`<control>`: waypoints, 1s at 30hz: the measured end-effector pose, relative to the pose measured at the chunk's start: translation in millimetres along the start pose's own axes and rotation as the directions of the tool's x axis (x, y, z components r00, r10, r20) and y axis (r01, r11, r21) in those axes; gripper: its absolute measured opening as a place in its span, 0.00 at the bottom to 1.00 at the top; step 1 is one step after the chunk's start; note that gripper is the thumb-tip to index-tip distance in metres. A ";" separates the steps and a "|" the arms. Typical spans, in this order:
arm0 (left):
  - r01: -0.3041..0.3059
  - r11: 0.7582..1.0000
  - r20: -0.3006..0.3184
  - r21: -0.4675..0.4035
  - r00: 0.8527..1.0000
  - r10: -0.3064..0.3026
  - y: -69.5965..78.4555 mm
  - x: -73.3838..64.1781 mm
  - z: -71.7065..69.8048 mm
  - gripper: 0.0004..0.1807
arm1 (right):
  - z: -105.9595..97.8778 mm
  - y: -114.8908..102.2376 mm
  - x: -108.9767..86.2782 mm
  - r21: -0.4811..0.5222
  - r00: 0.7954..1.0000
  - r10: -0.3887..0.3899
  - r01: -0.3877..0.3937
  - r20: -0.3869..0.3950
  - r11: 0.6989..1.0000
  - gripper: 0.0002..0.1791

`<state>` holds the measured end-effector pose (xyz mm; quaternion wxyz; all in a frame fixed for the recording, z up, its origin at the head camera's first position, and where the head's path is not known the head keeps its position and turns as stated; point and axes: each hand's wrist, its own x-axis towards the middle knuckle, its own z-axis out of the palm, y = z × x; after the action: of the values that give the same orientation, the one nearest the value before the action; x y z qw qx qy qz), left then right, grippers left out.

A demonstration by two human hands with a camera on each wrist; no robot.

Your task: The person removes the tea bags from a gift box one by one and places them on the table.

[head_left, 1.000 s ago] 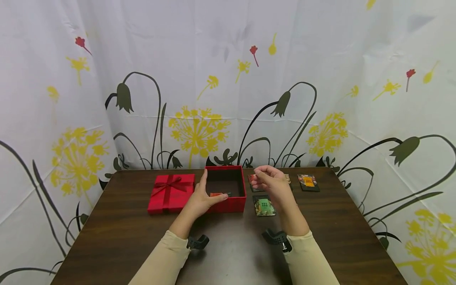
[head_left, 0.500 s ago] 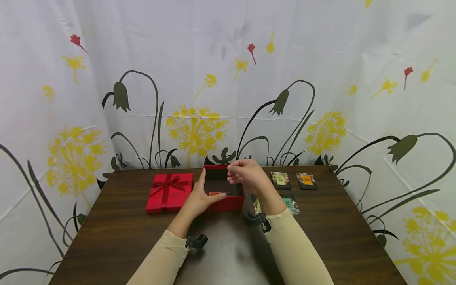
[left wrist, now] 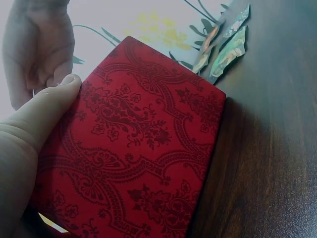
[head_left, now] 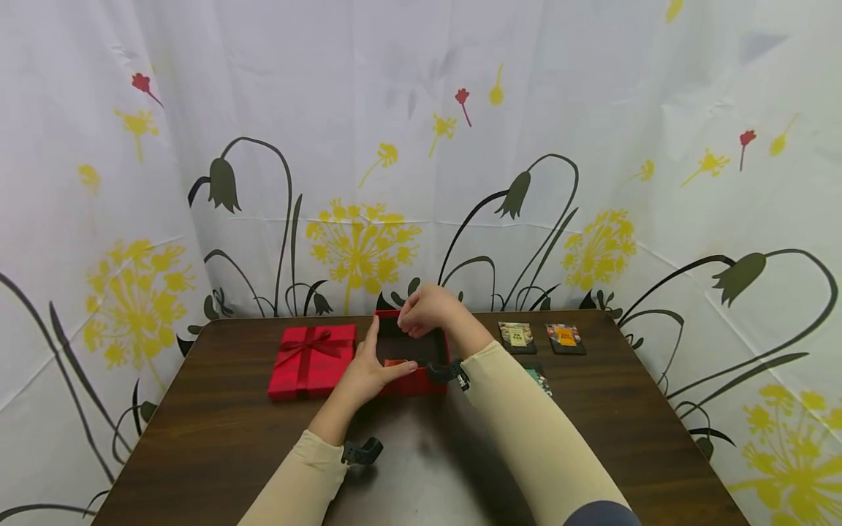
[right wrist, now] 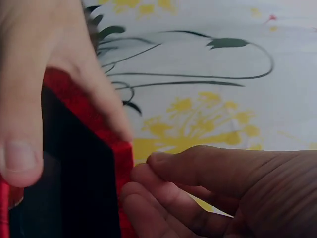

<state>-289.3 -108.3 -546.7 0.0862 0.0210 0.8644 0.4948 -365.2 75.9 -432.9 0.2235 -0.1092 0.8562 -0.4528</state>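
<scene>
My left hand (head_left: 367, 374) rests on a red patterned gift box (head_left: 417, 384), its straight fingers along the left wall and its thumb on the front rim. Under that thumb, a bit of an orange-red packet (head_left: 395, 362) shows inside the dark interior. Over the box's back right part is my right hand (head_left: 430, 308), fingers curled and thumb tip against the index finger. In the right wrist view this right hand (right wrist: 193, 193) shows nothing between its fingers, which overlap the red rim (right wrist: 123, 166). The left wrist view has the patterned front wall (left wrist: 129, 139) up close.
Left of the box lies the red lid (head_left: 313, 362) with a ribbon bow. On the right are a yellow-labelled packet (head_left: 517, 336), an orange-labelled packet (head_left: 565, 337) and a partly covered teal packet (head_left: 541, 380). A flowered curtain (head_left: 408, 109) hangs behind the dark wooden table (head_left: 210, 431).
My right hand has moved left from above the packets to over the box, its fingers curling further. The left hand has stayed on the box. The right forearm now covers the green packet.
</scene>
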 end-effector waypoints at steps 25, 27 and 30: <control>-0.029 1.000 -0.016 -0.008 0.999 0.029 -6.7 3.6 2.4 0.76 | 3.5 18.8 36.6 -0.308 0.943 0.296 -0.239 0.154 0.921 0.10; -0.027 1.000 -0.015 -0.009 1.000 0.027 -7.2 4.0 1.9 0.76 | 4.4 16.6 37.1 -0.343 0.933 0.318 -0.248 0.166 0.906 0.10; -0.022 1.000 -0.013 -0.008 1.000 0.021 -7.4 4.7 0.7 0.76 | 6.8 14.4 39.0 -0.385 0.927 0.326 -0.236 0.187 0.892 0.10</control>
<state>-293.4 -110.9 -554.0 0.0756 0.0268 0.8627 0.4994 -395.8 63.9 -459.1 0.3684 -0.0774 0.8960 -0.2357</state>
